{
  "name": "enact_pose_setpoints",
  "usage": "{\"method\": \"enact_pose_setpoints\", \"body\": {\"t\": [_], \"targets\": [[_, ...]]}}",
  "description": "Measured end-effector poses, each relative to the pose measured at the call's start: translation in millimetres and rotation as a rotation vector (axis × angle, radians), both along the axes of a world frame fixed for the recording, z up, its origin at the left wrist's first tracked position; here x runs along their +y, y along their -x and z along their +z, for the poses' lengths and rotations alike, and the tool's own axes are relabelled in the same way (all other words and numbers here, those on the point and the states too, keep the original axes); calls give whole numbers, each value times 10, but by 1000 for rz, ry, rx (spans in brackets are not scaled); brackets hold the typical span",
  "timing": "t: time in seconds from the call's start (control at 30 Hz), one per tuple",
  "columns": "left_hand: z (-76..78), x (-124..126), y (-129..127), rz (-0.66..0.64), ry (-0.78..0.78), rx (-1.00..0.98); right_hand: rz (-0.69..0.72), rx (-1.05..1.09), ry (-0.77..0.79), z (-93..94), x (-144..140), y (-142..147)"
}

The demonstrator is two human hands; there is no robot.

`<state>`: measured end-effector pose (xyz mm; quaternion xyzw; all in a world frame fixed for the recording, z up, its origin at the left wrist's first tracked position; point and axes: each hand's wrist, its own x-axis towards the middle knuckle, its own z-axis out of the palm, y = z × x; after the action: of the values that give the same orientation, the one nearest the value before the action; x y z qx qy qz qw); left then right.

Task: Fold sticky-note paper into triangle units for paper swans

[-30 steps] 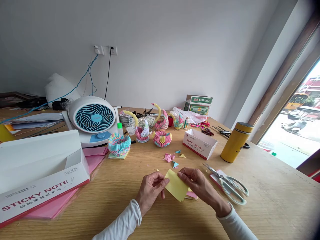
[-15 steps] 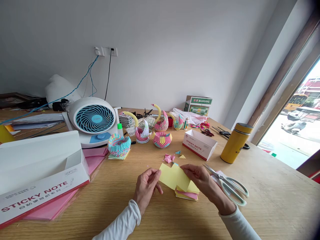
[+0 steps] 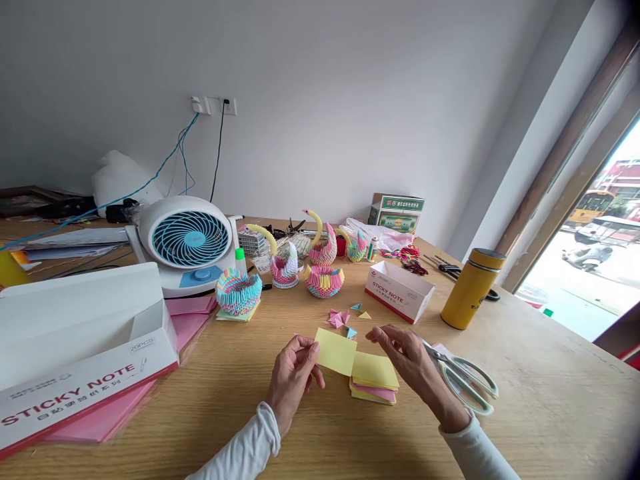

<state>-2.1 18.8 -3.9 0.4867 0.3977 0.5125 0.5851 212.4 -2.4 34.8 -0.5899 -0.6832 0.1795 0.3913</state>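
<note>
My left hand (image 3: 294, 377) pinches a square yellow sticky note (image 3: 337, 351) by its left edge, between thumb and fingers, above the table. The note's right corner reaches the edge of a small pad of sticky notes (image 3: 374, 380), yellow on top with pink layers below. To the right of the pad is my right hand (image 3: 405, 353), its fingers loosely bent and apart, with nothing visible in them. Scissors with pale handles (image 3: 465, 380) lie beside the right wrist. Behind the note are folded pink paper pieces (image 3: 339, 319) and a blue piece (image 3: 351, 332).
Folded paper swans (image 3: 285, 267) and a round paper basket (image 3: 239, 292) stand farther back. A white sticky note box (image 3: 399, 291) and yellow bottle (image 3: 471, 290) are at right. A larger open box (image 3: 100, 373) and a fan (image 3: 187, 240) occupy the left.
My right hand has let go of the yellow paper and drawn slightly right. Two overlapping yellow sheets showed between my hands before; now one shows in my left hand.
</note>
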Motion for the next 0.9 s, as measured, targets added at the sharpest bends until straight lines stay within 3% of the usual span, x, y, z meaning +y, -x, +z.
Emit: {"method": "enact_pose_setpoints", "body": {"t": [0.1, 0.17, 0.3, 0.47, 0.63, 0.9], "targets": [[-5, -49, -18, -9, 6, 10, 218, 125, 118, 37, -77, 162], [2, -80, -26, -29, -8, 26, 294, 209, 136, -9, -93, 258], [68, -111, -23, -85, -95, 43, 283, 364, 126, -153, -58, 325], [115, -81, 10, -142, -216, 102, 285, 377, 125, -216, -39, 273], [52, -23, 36, -185, -177, 157, 342, 541, 173, -165, -47, 281], [87, -15, 43, -226, -88, -8, 358, 745, 214, -16, -94, 316]]}}
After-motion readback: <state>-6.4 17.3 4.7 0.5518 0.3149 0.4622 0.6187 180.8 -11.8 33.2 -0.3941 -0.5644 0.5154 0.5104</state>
